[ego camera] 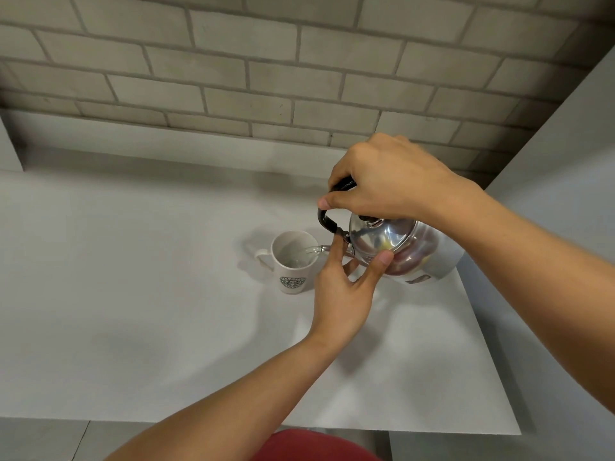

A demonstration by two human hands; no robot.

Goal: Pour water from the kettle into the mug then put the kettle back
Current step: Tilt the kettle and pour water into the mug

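A shiny steel kettle is tilted to the left above the white table, and a thin stream of water runs from its spout into a white mug with a green logo. My right hand is shut on the kettle's black handle from above. My left hand touches the kettle from below: its thumb presses the lid's edge and its fingers reach up by the spout. The mug stands upright just left of my left hand, its handle pointing left.
A grey brick wall runs behind the table. A grey panel rises along the table's right side. The table's front edge is close to me, with a red garment below it.
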